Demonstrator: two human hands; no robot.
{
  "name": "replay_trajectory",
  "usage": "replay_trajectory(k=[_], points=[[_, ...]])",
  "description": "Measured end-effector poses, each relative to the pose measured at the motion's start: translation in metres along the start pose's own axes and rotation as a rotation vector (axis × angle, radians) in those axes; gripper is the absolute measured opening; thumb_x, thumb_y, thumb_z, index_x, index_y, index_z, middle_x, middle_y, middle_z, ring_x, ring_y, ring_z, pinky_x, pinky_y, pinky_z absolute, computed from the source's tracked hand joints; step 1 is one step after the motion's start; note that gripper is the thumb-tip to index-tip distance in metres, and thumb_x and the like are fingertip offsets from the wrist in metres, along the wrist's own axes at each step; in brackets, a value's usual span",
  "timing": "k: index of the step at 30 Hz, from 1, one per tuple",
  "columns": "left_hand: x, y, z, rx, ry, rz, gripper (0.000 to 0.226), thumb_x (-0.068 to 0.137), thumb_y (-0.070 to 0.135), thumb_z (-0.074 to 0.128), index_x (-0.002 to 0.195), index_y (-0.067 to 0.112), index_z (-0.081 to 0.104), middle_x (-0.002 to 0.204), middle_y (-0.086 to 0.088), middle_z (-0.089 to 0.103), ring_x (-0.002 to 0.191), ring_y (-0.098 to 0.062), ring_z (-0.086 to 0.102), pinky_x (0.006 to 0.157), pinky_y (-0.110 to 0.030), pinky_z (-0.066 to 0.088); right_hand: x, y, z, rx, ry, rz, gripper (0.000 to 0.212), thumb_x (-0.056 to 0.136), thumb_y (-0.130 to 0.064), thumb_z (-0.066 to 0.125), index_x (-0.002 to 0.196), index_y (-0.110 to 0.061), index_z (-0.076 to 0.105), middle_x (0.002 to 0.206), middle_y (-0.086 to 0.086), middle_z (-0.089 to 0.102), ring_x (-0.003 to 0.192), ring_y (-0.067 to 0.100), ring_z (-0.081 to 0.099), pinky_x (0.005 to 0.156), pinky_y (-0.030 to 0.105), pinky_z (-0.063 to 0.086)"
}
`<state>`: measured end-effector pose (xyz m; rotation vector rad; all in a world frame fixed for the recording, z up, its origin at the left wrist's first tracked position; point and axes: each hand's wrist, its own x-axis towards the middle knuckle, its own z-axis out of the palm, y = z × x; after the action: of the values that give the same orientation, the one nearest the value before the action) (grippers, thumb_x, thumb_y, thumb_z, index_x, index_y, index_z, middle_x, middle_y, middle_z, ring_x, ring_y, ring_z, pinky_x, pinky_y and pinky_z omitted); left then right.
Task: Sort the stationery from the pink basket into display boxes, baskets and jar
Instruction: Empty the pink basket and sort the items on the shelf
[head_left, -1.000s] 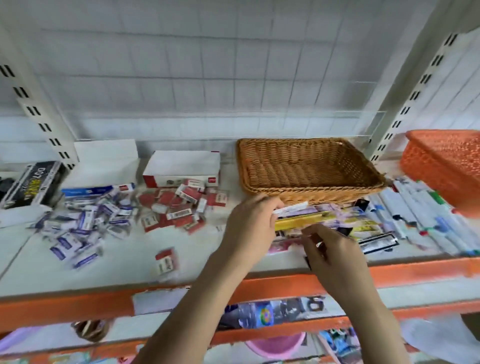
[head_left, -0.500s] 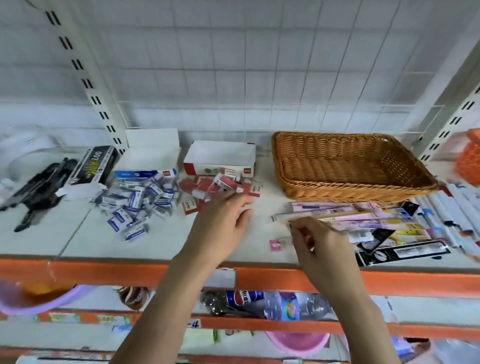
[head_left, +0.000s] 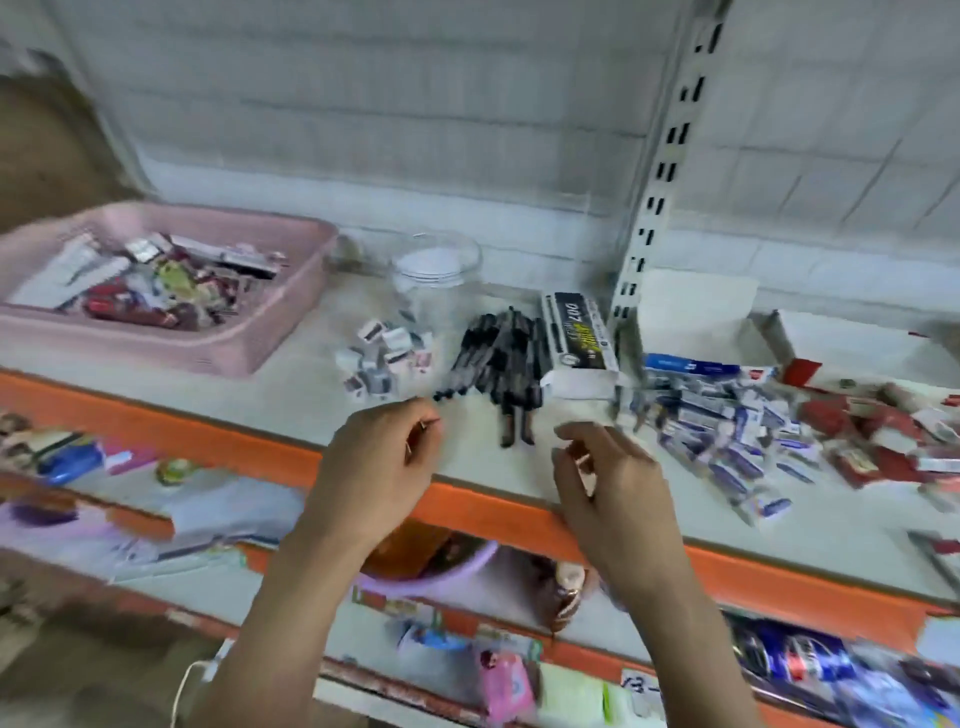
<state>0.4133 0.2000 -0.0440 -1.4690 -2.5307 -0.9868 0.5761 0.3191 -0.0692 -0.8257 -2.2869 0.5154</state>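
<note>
The pink basket stands at the far left of the shelf, holding mixed stationery packs. A clear jar stands right of it, with small white packs lying in front. Further right lie a heap of black pens, a black display box, a white display box, and piles of blue packs and red packs. My left hand and my right hand hover over the shelf's front edge. Their fingers are loosely curled, and I see nothing in them.
The orange shelf edge runs across below my hands. A slotted white upright rises behind the black box, before a white wire-grid back wall. The lower shelf carries more goods and a pink bowl. The picture is blurred.
My view has swung left: the wicker basket and pen packs are gone, the pink basket and jar have appeared. Both hands have moved left along the shelf, away from the pen packs.
</note>
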Motion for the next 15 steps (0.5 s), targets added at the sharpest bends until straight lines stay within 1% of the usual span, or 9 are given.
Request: replay_trajectory(k=[3,5,8,11,13,15], points=[[0.007,-0.051,-0.036,0.004,0.056,-0.028,0.02,0.083,0.026,0.052,0.084,0.014,0.068,0.066,-0.003,0.067,0.059,-0.025,0.061,0.054,-0.033,0.049,0.017,-0.05,0.04,0.018,-0.066,-0.027,0.029,0.084,-0.023,0.049,0.104,-0.009,0.066,0.089,0.009,0.067,0.077,0.029,0.063,0.067,0.032,0.049],[0.015,-0.073,-0.051,-0.014,0.076,-0.019,0.022,0.081,0.026,0.05,0.083,0.015,0.068,0.067,-0.001,0.067,0.055,-0.021,0.058,0.053,-0.03,0.046,0.027,-0.072,0.055,0.015,-0.076,-0.045,0.03,0.083,-0.023,0.049,0.104,-0.01,0.066,0.088,0.007,0.067,0.075,0.026,0.063,0.065,0.03,0.048],[0.029,-0.097,-0.062,-0.03,0.119,0.021,0.014,0.084,0.017,0.054,0.081,0.012,0.067,0.069,-0.001,0.066,0.056,-0.018,0.057,0.053,-0.029,0.045,0.043,-0.092,0.072,0.009,-0.097,-0.078,0.028,0.083,-0.022,0.049,0.103,-0.011,0.066,0.086,0.005,0.066,0.075,0.024,0.063,0.062,0.03,0.048],[0.041,-0.114,-0.071,-0.014,0.161,0.053,0.006,0.086,0.008,0.061,0.082,0.01,0.065,0.072,-0.002,0.064,0.057,-0.017,0.055,0.054,-0.031,0.046,0.061,-0.107,0.089,0.011,-0.069,-0.114,0.023,0.083,-0.019,0.051,0.098,-0.012,0.066,0.084,0.004,0.066,0.072,0.024,0.064,0.061,0.03,0.044],[0.046,-0.125,-0.082,-0.009,0.189,0.063,0.004,0.085,0.006,0.062,0.084,0.008,0.066,0.073,-0.002,0.064,0.056,-0.014,0.053,0.054,-0.03,0.047,0.075,-0.12,0.103,0.049,-0.055,-0.136,0.019,0.083,-0.017,0.051,0.094,-0.013,0.066,0.084,0.004,0.066,0.073,0.025,0.063,0.06,0.034,0.047],[0.051,-0.14,-0.095,-0.008,0.206,0.06,0.005,0.085,0.005,0.062,0.086,0.006,0.066,0.075,-0.002,0.065,0.058,-0.013,0.055,0.054,-0.03,0.049,0.089,-0.136,0.115,0.1,-0.051,-0.149,0.019,0.084,-0.018,0.051,0.095,-0.014,0.066,0.088,0.003,0.067,0.075,0.024,0.064,0.062,0.034,0.05]])
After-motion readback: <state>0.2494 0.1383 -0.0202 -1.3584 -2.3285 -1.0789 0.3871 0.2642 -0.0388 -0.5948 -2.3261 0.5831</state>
